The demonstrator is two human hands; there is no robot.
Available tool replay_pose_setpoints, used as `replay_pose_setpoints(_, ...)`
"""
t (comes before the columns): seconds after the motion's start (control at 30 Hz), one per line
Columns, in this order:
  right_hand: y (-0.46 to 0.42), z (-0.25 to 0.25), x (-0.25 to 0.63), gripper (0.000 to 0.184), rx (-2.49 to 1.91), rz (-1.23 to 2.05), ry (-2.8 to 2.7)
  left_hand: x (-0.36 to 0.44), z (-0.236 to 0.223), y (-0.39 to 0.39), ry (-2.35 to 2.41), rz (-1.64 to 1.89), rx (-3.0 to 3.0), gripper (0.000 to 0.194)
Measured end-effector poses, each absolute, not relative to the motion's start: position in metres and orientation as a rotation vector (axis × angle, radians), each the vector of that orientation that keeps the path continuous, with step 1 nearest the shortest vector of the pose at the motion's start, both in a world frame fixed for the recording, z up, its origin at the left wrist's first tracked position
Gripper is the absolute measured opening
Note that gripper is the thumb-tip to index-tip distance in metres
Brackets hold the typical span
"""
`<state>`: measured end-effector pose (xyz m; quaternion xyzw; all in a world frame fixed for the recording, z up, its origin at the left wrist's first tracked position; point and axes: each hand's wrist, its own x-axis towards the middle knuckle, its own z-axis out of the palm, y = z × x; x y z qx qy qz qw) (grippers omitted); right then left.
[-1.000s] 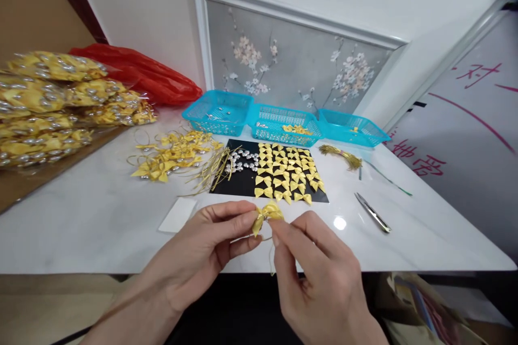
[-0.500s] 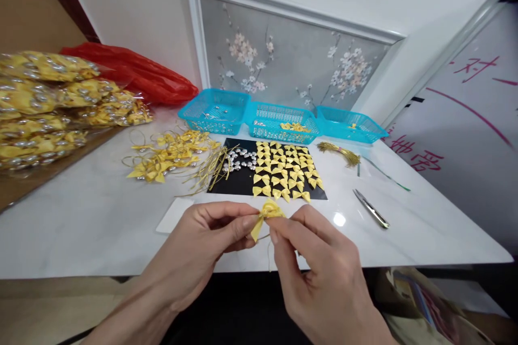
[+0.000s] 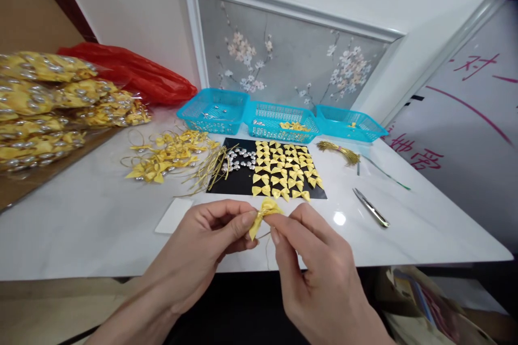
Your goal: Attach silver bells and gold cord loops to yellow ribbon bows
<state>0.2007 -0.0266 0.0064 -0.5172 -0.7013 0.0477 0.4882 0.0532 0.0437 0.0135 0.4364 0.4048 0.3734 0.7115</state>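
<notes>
Between my two hands, over the table's front part, is a yellow ribbon bow (image 3: 267,208) with a thin cord (image 3: 267,248) trailing below it. My left hand (image 3: 218,232) pinches the bow's left side between thumb and fingers. My right hand (image 3: 319,259) is closed at the bow's right side, its index finger against the ribbon and its thumb just below; the fingertips partly hide the cord. Just beyond lies a black mat (image 3: 230,186) with rows of yellow bows (image 3: 279,170) and a cluster of silvery beads (image 3: 240,159). Loose gold cords (image 3: 206,170) cross its left edge.
Three blue baskets (image 3: 283,118) line the back. Finished-looking bows with cords (image 3: 170,153) are heaped left, near bagged bows (image 3: 48,102) and a red plastic bag (image 3: 133,73). A cord bundle (image 3: 340,152), snips (image 3: 370,207) and a white card (image 3: 174,215) also lie there.
The bow has turned slightly and shifted a little left in my fingers. Both hands keep nearly the same place, and the trailing cord has swung slightly.
</notes>
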Motion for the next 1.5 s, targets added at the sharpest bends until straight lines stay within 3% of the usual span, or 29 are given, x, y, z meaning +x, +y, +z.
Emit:
replay_pose_setpoints(0.47,-0.026,0.006,0.200,0.026,-1.282,0.112,-1.703,0.051,0.015,0.041,0.912,0.815,0.949,0.015)
replay_pose_setpoints(1.0,-0.017,-0.004,0.204,0.021,-1.202,0.320,-1.547,0.051,0.016,0.039,0.835,0.737,0.880,0.015)
replay_pose_setpoints(1.5,-0.023,-0.006,0.203,0.026,-1.236,0.180,-1.622,0.050,0.011,0.038,0.836,0.887,1.311,0.005)
